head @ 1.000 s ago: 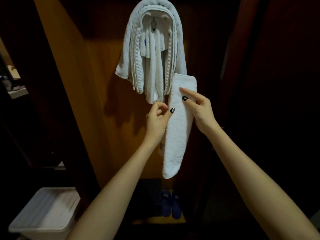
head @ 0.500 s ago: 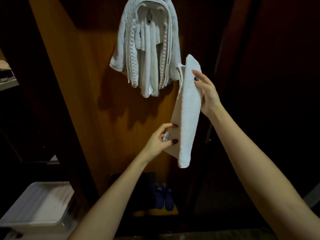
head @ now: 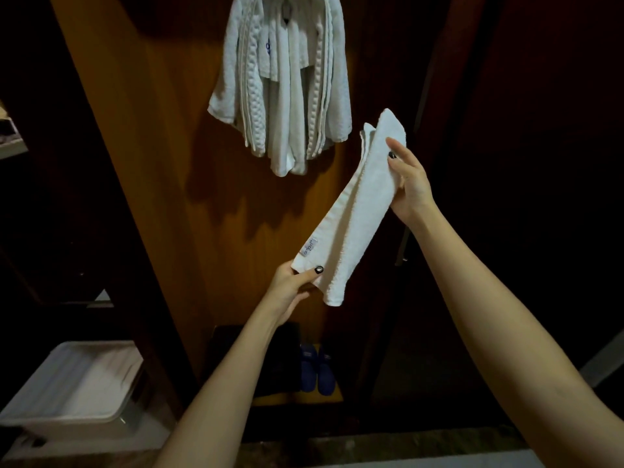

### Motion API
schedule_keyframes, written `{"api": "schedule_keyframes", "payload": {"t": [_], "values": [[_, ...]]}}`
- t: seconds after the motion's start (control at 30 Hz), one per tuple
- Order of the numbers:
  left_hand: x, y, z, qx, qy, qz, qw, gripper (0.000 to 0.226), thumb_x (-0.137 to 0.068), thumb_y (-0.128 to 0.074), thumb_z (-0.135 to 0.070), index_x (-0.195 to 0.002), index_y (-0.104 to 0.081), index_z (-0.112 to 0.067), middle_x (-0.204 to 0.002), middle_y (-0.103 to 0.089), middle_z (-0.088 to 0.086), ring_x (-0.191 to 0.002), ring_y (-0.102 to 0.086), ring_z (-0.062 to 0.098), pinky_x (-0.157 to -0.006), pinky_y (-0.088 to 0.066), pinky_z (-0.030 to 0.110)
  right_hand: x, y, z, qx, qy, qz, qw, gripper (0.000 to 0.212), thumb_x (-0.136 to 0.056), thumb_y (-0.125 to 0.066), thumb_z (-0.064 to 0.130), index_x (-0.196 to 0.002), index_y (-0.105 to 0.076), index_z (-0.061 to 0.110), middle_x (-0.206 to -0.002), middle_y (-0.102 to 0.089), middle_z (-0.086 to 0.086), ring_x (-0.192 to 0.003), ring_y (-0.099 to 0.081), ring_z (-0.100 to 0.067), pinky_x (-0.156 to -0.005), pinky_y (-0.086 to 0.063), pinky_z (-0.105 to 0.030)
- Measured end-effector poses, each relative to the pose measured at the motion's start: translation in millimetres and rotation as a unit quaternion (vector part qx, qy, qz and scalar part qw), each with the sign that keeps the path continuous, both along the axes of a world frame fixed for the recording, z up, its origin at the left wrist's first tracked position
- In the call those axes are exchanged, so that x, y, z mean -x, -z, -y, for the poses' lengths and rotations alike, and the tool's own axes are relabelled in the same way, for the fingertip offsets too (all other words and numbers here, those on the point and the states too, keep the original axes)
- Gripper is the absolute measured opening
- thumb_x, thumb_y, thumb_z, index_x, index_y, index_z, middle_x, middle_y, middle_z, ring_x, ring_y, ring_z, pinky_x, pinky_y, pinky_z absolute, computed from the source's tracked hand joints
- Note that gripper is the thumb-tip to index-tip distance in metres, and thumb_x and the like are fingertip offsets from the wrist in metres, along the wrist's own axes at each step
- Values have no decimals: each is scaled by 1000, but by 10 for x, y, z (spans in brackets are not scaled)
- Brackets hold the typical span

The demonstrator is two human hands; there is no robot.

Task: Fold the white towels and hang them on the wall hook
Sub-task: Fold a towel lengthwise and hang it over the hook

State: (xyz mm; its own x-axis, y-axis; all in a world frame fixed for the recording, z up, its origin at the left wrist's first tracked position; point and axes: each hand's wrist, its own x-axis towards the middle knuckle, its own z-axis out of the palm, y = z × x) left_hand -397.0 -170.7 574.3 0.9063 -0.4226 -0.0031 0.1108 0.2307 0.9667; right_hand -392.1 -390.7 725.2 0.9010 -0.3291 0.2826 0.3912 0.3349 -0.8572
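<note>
A narrow folded white towel (head: 356,211) slants through the air in front of the wooden panel, its small label near the lower end. My left hand (head: 292,285) pinches that lower end, thumb on top. My right hand (head: 408,182) holds the upper part, fingers lying along the towel's right side. Above and to the left, several white towels (head: 283,79) hang bunched from a wall hook (head: 286,18) that they mostly hide.
An orange-brown wooden panel (head: 152,163) backs the towels. A white plastic bin (head: 72,386) stands at the lower left. Blue slippers (head: 317,369) sit on the floor below. A dark door with a metal handle (head: 405,244) is to the right.
My left hand slid down from the towel's upper part to its lower end. The towel came away from the hanging bunch and now tilts, stretched between both hands.
</note>
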Motion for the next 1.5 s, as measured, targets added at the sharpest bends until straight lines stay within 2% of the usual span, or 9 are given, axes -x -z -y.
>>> {"api": "schedule_keyframes", "payload": {"t": [0.17,0.33,0.5,0.77,0.93,1.1,1.2,1.37,1.5], "values": [[-47,-93,-106,-17,-133,166,977,46,-82,-68,-2,-92,-57,-46,-102,-66,-9,-92,-61,9,-66,-52,22,-26,94,20,27,25,-4,999,29,-93,-55,5,-110,-69,23,-130,-56,-3,-117,-59,-22,-85,-57,-35],[-68,-180,-203,-47,-106,200,973,34,-87,-65,-8,-82,-61,-41,-81,-71,-11,-68,-62,4,-53,-46,17,-61,80,26,42,41,-2,998,29,-94,-54,5,-107,-71,24,-130,-57,-1,-118,-59,-20,-92,-55,-37],[-75,-330,-268,-90,7,219,972,21,-86,-67,-13,-77,-64,-31,-77,-64,-4,-70,-50,17,-65,-38,23,-86,9,0,50,51,7,997,28,-92,-57,6,-106,-72,25,-126,-58,4,-118,-57,-17,-92,-55,-33],[7,-363,-137,-156,128,217,955,4,-94,-58,-16,-97,-56,-16,-73,-60,-14,-68,-52,3,-66,-40,15,-96,-95,-90,48,31,19,998,30,-92,-55,7,-103,-73,28,-127,-59,2,-114,-61,-17,-77,-55,-24],[3,-411,-105,-163,64,239,955,58,-89,-53,-45,-96,-60,12,-81,-48,9,-76,-41,21,-71,-30,33,-89,-146,-74,67,19,17,997,28,-91,-58,9,-104,-73,28,-128,-59,-2,-112,-62,-18,-77,-55,-24],[-23,-453,-64,-211,95,319,919,45,-93,-51,-43,-88,-62,1,-72,-50,16,-66,-43,15,-62,-31,28,-62,-179,-41,75,20,10,997,26,-90,-59,11,-105,-73,28,-123,-62,-2,-99,-67,-13,-72,-55,-23],[-92,-474,-38,-213,69,288,931,35,-92,-60,-31,-75,-61,-1,-61,-46,-2,-55,-39,8,-53,-29,18,-59,-189,-56,73,18,7,997,27,-90,-59,12,-106,-72,31,-125,-61,-1,-103,-66,-15,-72,-55,-24],[-191,-503,-113,-186,9,219,958,9,-81,-74,-16,-72,-72,-12,-64,-59,2,-61,-48,11,-58,-35,21,-47,-218,-38,48,10,13,999,27,-90,-62,12,-110,-71,28,-122,-64,-3,-98,-69,-13,-75,-55,-26],[-222,-588,-187,-206,27,227,951,19,-76,-78,-13,-64,-65,-8,-57,-56,-8,-57,-51,4,-58,-41,16,-53,-197,-51,-22,-7,3,1000,24,-89,-65,10,-108,-71,24,-125,-62,-9,-103,-67,-19,-78,-56,-31]]}}
